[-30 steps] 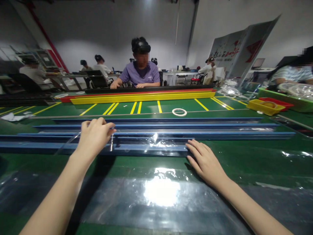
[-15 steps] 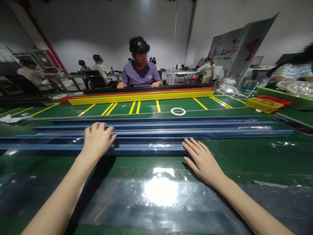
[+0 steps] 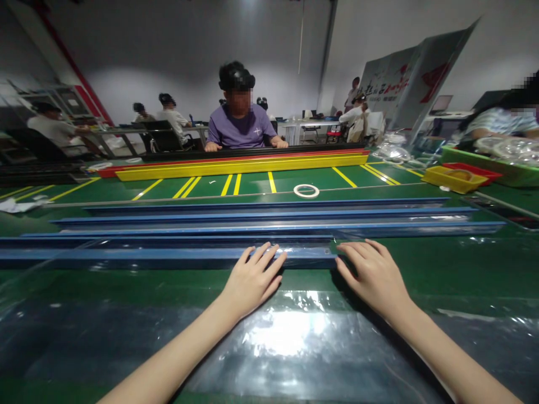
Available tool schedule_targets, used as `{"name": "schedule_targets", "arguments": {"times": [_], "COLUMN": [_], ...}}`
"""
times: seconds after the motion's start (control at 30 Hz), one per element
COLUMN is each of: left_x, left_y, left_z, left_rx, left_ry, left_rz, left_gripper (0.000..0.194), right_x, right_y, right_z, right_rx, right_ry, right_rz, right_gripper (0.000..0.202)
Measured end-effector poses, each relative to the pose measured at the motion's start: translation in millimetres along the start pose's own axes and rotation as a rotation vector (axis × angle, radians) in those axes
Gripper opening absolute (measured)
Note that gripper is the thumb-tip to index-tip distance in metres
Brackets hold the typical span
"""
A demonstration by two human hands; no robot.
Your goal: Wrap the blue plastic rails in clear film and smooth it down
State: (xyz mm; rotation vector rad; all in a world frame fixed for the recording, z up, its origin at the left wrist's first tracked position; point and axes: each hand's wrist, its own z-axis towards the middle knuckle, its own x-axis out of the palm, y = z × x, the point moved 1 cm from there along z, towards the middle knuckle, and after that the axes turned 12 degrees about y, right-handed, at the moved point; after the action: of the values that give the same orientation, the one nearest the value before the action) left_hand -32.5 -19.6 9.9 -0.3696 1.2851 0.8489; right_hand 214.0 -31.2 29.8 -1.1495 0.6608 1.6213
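Observation:
A long blue channel strip [image 3: 126, 257] runs across the green table in front of me, covered by clear plastic film [image 3: 202, 359]. My left hand [image 3: 255, 278] rests near the strip's right part, its fingers spread over the film. Close to the strip's right end is my right hand [image 3: 377, 275], fingers bent and thumb apart from them. Fingertips of the right hand touch the film, which wrinkles there; no grip on it can be made out. Several more blue strips [image 3: 269, 217] lie parallel just beyond, partly under shiny film.
A white tape ring [image 3: 306, 191] lies past the strips. Farther back are yellow [image 3: 240, 166] and red strips. Yellow [image 3: 455, 180] and red trays and a green bin [image 3: 492, 165] stand at the right. A co-worker in a purple shirt [image 3: 242, 126] sits opposite, hands at the black strip.
My left hand has slid right along the strip, nearer my right hand. My right hand has shifted slightly right to the strip's end. The film's left part now lies with a diagonal edge.

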Motion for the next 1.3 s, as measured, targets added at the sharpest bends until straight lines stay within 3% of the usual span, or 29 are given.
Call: {"name": "schedule_targets", "arguments": {"times": [0.2,0.37,0.43,0.6,0.7,0.83,0.93,1.0,1.13,1.23,1.3], "left_x": [-2.7,-3.5,-2.8,-3.4,-4.5,-3.3,-1.5,-1.7,-5.1,-5.7,-3.9], "left_y": [-1,-5,-5,-4,-3,-6,-10,-11,-12,-11,-11], "left_z": [0,0,1,-1,-1,0,0,0,-1,-1,-1], "left_rx": [-0.203,0.059,0.068,-0.184,-0.288,-0.044,0.080,0.040,-0.168,-0.217,-0.117], "left_ry": [-0.103,-0.074,-0.058,-0.101,-0.133,-0.132,-0.107,-0.111,-0.134,-0.134,-0.130], "left_rz": [0.013,0.012,0.012,0.038,0.054,0.033,0.044,0.065,0.088,0.070,0.053], "left_gripper": [0.034,0.037,0.037,0.033,0.032,0.035,0.035,0.035,0.032,0.034,0.035], "right_x": [13,11,5,-4,-1,6,7,6,6,9,11], "right_y": [19,34,31,15,20,36,38,32,23,29,37], "right_z": [-2,-4,-3,0,-1,-3,-3,-2,-1,-2,-4], "right_rx": [-0.144,-0.323,-0.291,-0.046,-0.097,-0.298,-0.320,-0.239,-0.041,-0.124,-0.247], "right_ry": [0.051,0.111,0.074,-0.045,-0.048,0.009,0.043,0.027,-0.005,0.053,0.088], "right_rz": [0.022,0.020,0.016,0.017,0.003,-0.004,-0.012,-0.008,-0.001,-0.023,-0.023], "right_gripper": [0.036,0.046,0.041,0.026,0.027,0.036,0.038,0.036,0.031,0.039,0.047]}}
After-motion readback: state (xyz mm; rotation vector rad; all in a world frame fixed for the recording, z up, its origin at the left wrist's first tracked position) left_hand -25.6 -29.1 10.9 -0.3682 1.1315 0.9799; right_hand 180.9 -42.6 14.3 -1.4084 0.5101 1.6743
